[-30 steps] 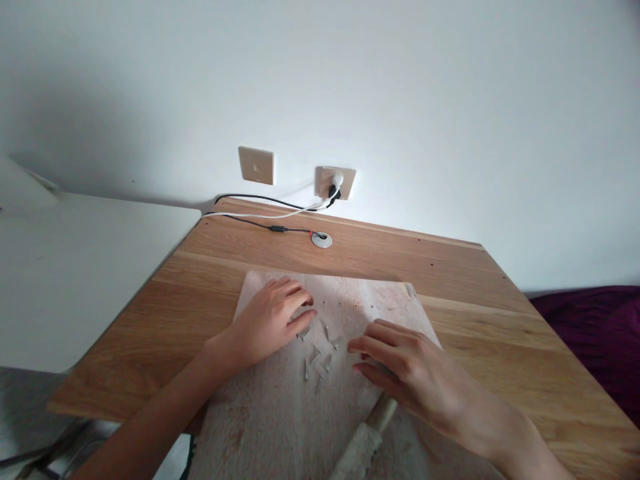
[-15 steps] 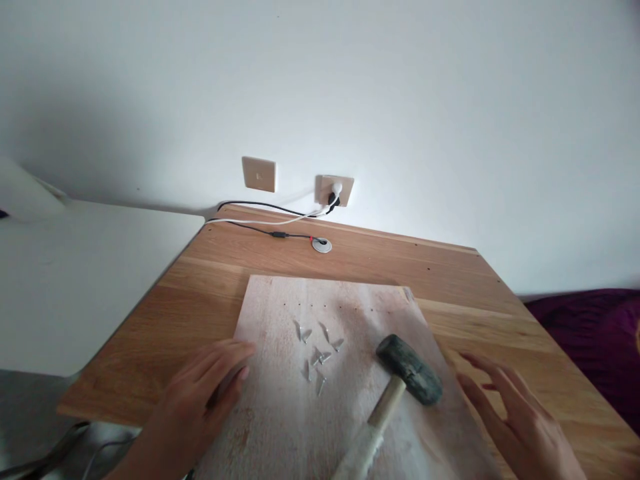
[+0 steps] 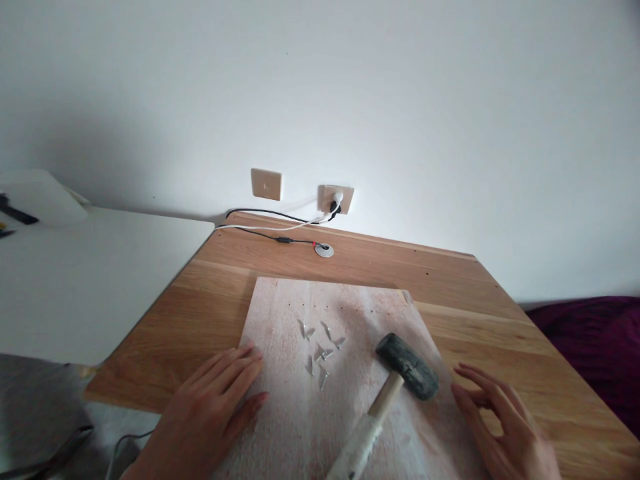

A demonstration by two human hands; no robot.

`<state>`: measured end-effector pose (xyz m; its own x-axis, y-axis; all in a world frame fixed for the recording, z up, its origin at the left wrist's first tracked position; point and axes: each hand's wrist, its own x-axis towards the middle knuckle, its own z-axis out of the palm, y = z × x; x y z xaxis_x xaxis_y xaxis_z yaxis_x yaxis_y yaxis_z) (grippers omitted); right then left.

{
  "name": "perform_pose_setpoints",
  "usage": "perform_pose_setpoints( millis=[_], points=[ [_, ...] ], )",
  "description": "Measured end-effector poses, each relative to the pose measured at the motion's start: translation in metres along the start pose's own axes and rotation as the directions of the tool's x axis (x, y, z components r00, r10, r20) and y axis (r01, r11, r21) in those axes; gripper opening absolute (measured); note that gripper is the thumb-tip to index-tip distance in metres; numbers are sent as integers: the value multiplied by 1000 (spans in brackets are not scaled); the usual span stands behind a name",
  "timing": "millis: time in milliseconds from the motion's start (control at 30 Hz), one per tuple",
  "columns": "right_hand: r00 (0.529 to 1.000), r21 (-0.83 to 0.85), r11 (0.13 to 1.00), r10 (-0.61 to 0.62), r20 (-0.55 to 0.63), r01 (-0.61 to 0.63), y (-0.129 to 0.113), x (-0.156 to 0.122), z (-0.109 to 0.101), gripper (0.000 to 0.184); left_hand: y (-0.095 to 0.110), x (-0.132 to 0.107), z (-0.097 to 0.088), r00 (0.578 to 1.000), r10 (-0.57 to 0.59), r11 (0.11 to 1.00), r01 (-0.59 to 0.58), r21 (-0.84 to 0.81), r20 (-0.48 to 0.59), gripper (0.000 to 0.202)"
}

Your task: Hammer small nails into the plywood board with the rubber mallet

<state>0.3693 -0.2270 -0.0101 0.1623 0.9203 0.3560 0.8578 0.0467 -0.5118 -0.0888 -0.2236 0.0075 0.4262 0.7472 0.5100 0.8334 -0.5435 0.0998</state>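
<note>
A pale, worn wooden board (image 3: 285,413) lies flat on the wooden tabletop. My left hand (image 3: 220,393) rests over the board's left edge with its fingers extended and holds nothing. Beside the right edge is my right hand (image 3: 505,413), fingers apart and slightly curled, also empty; its fingertips are at or near the edge. A rubber mallet (image 3: 410,368) with a black head and pale wrapped handle lies on the board's right half. Several small silvery nails or screws (image 3: 324,353) are scattered mid-board. A row of small holes runs along the far side.
The wooden table (image 3: 200,320) meets a white wall with a socket (image 3: 340,199) and a blank plate (image 3: 267,184). Cables (image 3: 270,228) run to a round grommet (image 3: 324,250). A white table (image 3: 100,280) adjoins at left; purple fabric (image 3: 590,340) lies at right.
My left hand has moved slightly right and flattened onto the board's edge. My right hand has come a little closer to the right edge. The view has shifted slightly; mallet and fasteners stay put.
</note>
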Motion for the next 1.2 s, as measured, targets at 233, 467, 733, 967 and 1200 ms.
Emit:
perform_pose_setpoints(
  millis=[233, 467, 733, 967, 1200],
  points=[
    [990, 44, 990, -135, 48, 133, -15, -4, 3, 29, -8, 1, -7, 998, -51, 994, 49, 100, 23, 43],
    [982, 97, 980, -181, 50, 175, -58, -19, 32, 27, -46, -16, -13, 961, -271, 953, 259, 157, 59, 54],
    [961, 193, 950, -265, 82, 245, -108, -22, 66, 27, -97, -33, -25, 885, -457, 882, 437, 179, 89, 65],
    [918, 240, 909, -377, 121, 341, -136, -20, 86, 32, -128, -31, -40, 822, -564, 824, 554, 122, 80, 60],
    [942, 365, 897, -312, 120, 250, -150, -16, 99, 32, -138, -18, -52, 768, -640, 767, 638, 65, 16, 51]
  ],
)
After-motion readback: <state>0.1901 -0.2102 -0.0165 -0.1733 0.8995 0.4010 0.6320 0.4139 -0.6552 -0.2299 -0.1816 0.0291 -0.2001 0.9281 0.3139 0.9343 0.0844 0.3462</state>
